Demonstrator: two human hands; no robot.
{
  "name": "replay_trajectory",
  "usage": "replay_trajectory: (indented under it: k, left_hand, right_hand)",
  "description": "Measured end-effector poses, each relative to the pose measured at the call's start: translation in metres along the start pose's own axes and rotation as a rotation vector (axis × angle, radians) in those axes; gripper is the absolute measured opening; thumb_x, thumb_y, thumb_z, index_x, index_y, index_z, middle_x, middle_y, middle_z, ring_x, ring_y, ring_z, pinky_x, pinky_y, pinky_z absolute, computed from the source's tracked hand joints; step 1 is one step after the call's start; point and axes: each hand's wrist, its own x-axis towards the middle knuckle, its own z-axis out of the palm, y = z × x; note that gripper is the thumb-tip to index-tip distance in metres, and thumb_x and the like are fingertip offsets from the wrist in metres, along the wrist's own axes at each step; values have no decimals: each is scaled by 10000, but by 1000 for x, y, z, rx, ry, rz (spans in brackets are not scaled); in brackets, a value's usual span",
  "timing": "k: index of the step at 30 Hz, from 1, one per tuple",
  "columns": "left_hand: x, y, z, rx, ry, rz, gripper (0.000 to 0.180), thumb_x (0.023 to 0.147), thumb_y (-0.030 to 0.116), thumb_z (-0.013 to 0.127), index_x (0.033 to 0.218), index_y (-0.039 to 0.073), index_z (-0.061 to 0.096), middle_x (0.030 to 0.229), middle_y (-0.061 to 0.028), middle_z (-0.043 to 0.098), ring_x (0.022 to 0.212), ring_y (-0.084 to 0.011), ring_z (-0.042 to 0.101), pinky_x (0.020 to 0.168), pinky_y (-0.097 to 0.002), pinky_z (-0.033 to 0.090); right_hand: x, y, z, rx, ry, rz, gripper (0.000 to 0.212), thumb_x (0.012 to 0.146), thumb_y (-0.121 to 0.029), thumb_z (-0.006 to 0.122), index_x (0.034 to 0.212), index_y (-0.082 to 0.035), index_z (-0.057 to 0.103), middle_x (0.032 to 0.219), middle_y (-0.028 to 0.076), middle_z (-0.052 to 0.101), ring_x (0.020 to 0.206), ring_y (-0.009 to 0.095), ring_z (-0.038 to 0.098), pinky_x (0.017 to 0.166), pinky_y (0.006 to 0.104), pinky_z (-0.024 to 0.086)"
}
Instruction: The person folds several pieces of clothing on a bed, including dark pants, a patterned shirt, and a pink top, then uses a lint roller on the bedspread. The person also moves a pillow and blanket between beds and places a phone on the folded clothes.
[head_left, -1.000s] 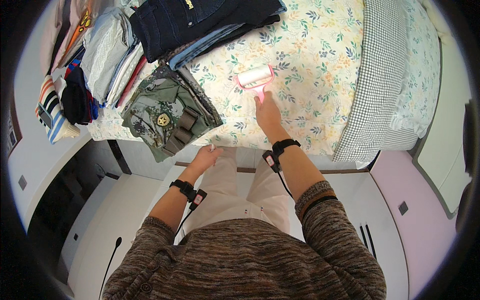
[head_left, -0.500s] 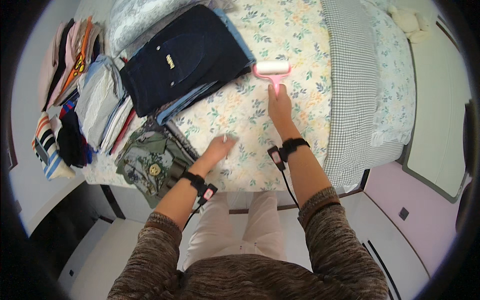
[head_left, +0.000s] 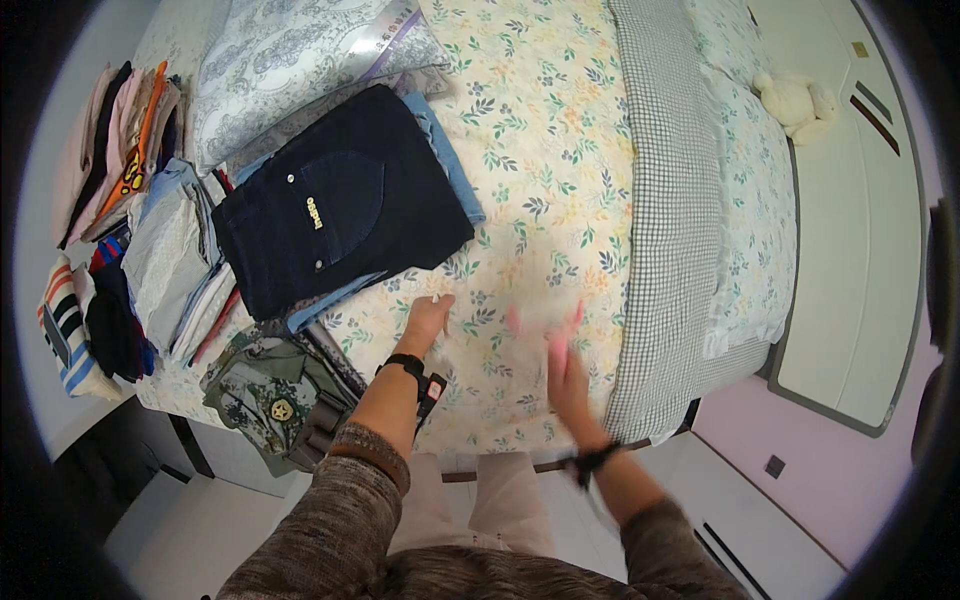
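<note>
In my right hand (head_left: 568, 388) is the pink handle of a lint roller (head_left: 558, 348), its white cylinder smeared by motion over the floral bedspread (head_left: 530, 200). Closed fingers on my left hand (head_left: 427, 325) pinch a small white thing whose kind I cannot make out, just above the bedspread. This hand is nearest to a stack of folded jeans (head_left: 345, 200), dark navy on top with light blue ones beneath. Both wrists wear black straps.
Left of the jeans lie a folded camouflage garment (head_left: 268, 390), stacked light shirts (head_left: 172, 240) and a row of folded clothes (head_left: 120, 150). A patterned pillow (head_left: 300, 70) sits behind. On the right are a checked blanket edge (head_left: 665, 200), a headboard (head_left: 850, 260) and a cream plush toy (head_left: 797, 105).
The view has shifted. My right hand has drawn the lint roller back toward me, away from beside the jeans. My left hand stays closed, now closer to the jeans' near corner.
</note>
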Motion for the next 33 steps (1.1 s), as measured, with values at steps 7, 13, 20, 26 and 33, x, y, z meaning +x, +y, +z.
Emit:
replay_trajectory:
  k: [7,13,20,26,33]
  left_hand:
    - [2,4,-3,23,28,-23,408,794,296,651,520,20,527,494,-64,514,458,-190,490,499,-336,397]
    - [-3,19,-1,16,-12,-71,500,843,299,595,427,57,462,410,-50,439,370,-187,413,422,-314,347]
    - [-3,23,-1,12,0,-131,496,837,302,594,427,67,442,396,-49,422,318,-188,387,354,-320,293]
    - [1,19,-1,-57,-20,-112,504,853,300,585,431,74,428,392,-51,409,319,-179,386,355,-328,294]
    - [-4,20,-2,1,-18,-143,492,859,280,578,435,86,422,383,-42,390,291,-176,347,332,-318,264]
  right_hand:
    - [432,-79,54,305,-19,108,438,925,-381,446,913,42,561,877,284,613,852,425,599,713,471,474]
    - [200,16,71,-185,68,-329,418,983,-230,375,1333,0,385,1326,296,421,1069,460,520,884,483,442]
    - [-202,7,-32,-226,-442,785,315,957,-308,440,1123,-47,496,900,219,634,832,446,602,719,492,475]
    - [77,30,-44,-33,87,156,398,989,-266,394,1216,45,497,1044,241,616,933,350,611,788,406,472]
    - [313,67,-40,-158,87,-62,367,956,-284,433,1156,12,516,958,259,621,858,414,601,700,448,483]
